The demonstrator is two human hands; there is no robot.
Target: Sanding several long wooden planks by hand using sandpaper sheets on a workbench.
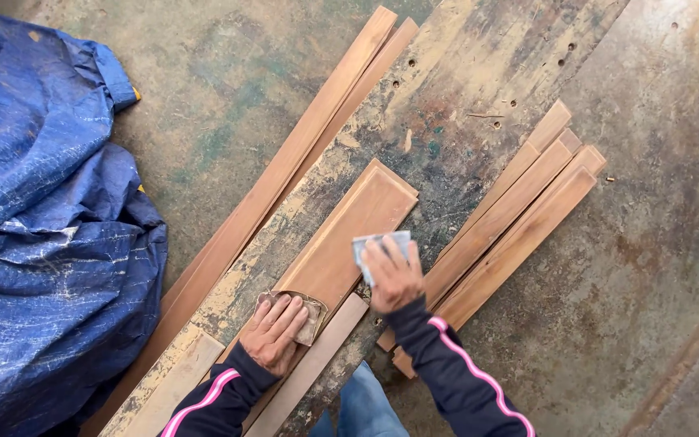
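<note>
Reddish-brown board [341, 243] lies flat and diagonal on the worn workbench plank [446, 89], its squared end toward the far right. Brown sandpaper piece [307, 317] (curled at edges) rests on the board's near end. Grey sandpaper piece [380, 247] sits at the board's right edge, slightly blurred.

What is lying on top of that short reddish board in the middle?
On the short board, the left hand presses a brownish worn pad near its lower end. The right hand holds a grey sheet at its edge. What the hands cover cannot be seen.
</note>
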